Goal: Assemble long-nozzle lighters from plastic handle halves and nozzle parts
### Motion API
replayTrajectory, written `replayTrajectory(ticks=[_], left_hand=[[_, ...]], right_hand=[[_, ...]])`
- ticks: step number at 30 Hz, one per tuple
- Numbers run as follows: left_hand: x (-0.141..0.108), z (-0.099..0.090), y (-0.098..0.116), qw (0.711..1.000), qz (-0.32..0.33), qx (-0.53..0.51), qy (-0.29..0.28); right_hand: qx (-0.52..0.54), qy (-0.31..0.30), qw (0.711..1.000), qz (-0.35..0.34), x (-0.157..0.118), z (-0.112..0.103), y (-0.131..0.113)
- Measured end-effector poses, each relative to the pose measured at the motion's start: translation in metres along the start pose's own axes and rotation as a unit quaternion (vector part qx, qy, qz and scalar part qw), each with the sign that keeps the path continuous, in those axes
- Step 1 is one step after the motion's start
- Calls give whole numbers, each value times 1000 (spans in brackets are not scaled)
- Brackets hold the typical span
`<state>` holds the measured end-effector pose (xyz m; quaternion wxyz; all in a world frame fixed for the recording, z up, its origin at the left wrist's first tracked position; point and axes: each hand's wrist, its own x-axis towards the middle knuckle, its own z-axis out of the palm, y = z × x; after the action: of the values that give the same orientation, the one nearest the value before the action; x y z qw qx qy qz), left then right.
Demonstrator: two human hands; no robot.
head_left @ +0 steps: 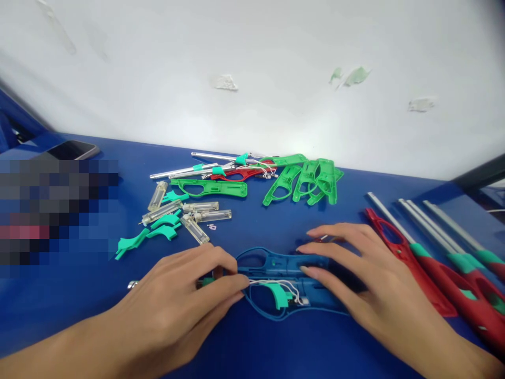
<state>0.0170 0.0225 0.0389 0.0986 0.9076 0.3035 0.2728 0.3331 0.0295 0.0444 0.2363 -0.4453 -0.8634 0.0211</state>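
Observation:
Two blue lighter casing halves [284, 264] lie side by side in front of me, partly under my hands. In the nearer half sit a teal trigger [281, 296] and white wires [272, 282] that end at a small connector. My left hand [169, 295] is closed, thumb and fingers pinching the front end of this half where the wires run. A metal tube tip [133, 285] shows past that hand; the tube's middle is hidden. My right hand [366, 273] is spread over the rear of the casing halves, fingers apart, fingertips at the farther half. A small item under its forefinger is unclear.
Clear fuel tanks [207, 215] and teal triggers [163, 231] lie at left. Behind are green casing halves [221, 188] and metal tubes with wires [185, 171]. Red lighters [445, 273] lie at right. A phone [73, 150] rests at the far left, before a white wall [268, 63].

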Motion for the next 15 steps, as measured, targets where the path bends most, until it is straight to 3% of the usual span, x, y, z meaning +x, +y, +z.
replayTrajectory(ticks=[15], left_hand=[[2,-1,-2,999,15,18,-24]], right_hand=[[-13,77,997,26,4,-14,1]])
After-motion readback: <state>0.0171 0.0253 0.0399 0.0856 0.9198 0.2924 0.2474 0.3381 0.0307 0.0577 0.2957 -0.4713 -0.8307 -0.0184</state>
